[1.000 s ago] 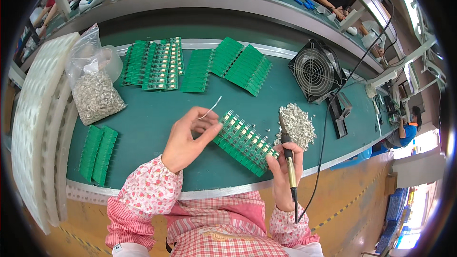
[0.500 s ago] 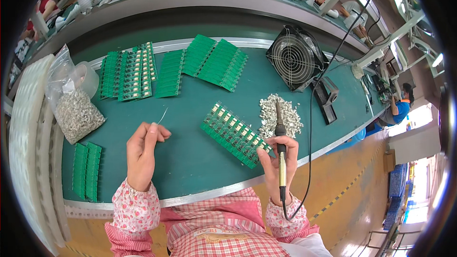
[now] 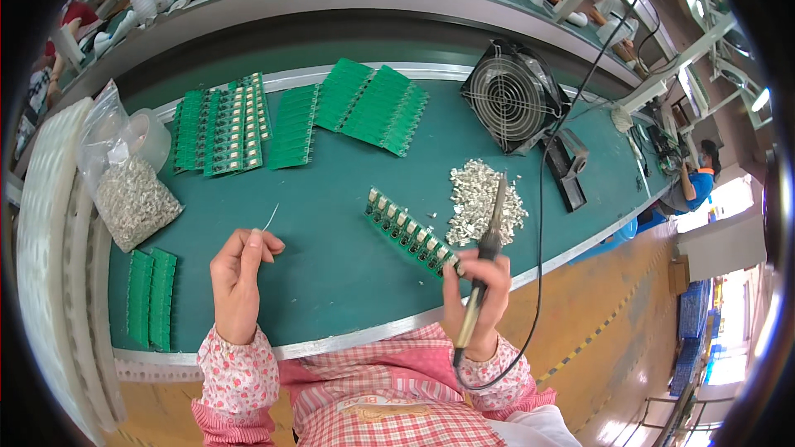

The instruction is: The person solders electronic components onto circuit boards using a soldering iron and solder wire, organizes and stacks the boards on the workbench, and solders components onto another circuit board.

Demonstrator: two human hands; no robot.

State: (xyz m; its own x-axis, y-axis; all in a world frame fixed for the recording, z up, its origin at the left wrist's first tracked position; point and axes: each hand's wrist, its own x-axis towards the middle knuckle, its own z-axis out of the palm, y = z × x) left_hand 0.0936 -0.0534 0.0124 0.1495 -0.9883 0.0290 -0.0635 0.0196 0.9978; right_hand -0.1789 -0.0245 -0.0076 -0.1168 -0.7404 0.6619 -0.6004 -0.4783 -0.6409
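Note:
My left hand (image 3: pixel 238 277) pinches a thin piece of solder wire (image 3: pixel 272 217), its free end pointing up over the green mat. In my right hand (image 3: pixel 484 294) is a soldering iron (image 3: pixel 490 240), its tip upward and its cable trailing below. The same hand's fingers grip the right end of a green circuit board panel (image 3: pixel 407 236), tilted on edge above the mat. White components stand in a row along that panel. Just beyond the iron lies a heap of small white components (image 3: pixel 474 190).
More green panels (image 3: pixel 286 128) lie along the back, some with parts fitted. Two narrow panels (image 3: pixel 151 298) sit at left, near a bag of white components (image 3: pixel 137 199) and a tape roll (image 3: pixel 151 139). A black fan (image 3: pixel 509 99) and black stand (image 3: pixel 567 170) occupy the back right.
My right hand has tipped the panel from nearly flat onto its edge, and the iron has swung to lean rightward. My left hand has lowered slightly with the solder wire.

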